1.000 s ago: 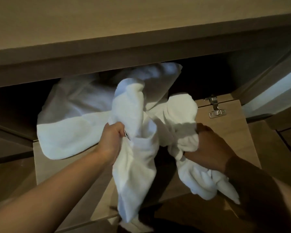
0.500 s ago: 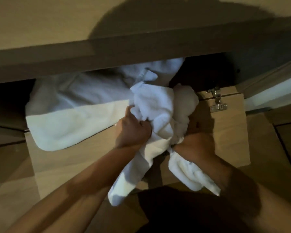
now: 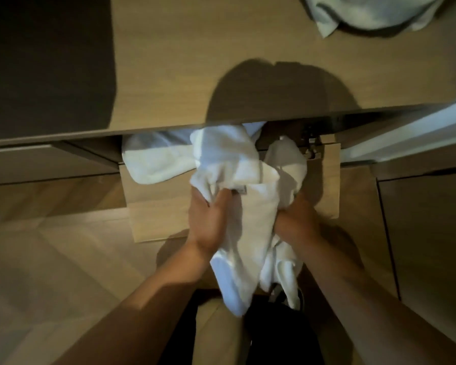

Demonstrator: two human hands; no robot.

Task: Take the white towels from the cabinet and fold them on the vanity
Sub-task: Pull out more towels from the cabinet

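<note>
Now that your view has risen from the cabinet opening to take in the vanity top [image 3: 221, 61], treat the withdrawal stage as nearly complete. The vanity top is the reference here. Below its front edge, the open cabinet door [image 3: 324, 185] lies flat. One white towel [image 3: 153, 164] stays behind, draped out of the cabinet just below the front edge and left of centre. The gathered towel bundle [image 3: 248, 206] has come further out than a second ago; its upper end is just under the front edge and its tail hangs well below the door. At the far right corner of the vanity top lies another pale cloth [image 3: 366, 14], cut off by the frame.

Your left hand [image 3: 208, 222] is clamped on the bundle's left side, fingers curled into the fabric. Your right hand [image 3: 295, 222] grips the right side, partly hidden by cloth. Judged from this, lifting the bundle onto the vanity top comes next; the draped towel remains to be fetched.
</note>
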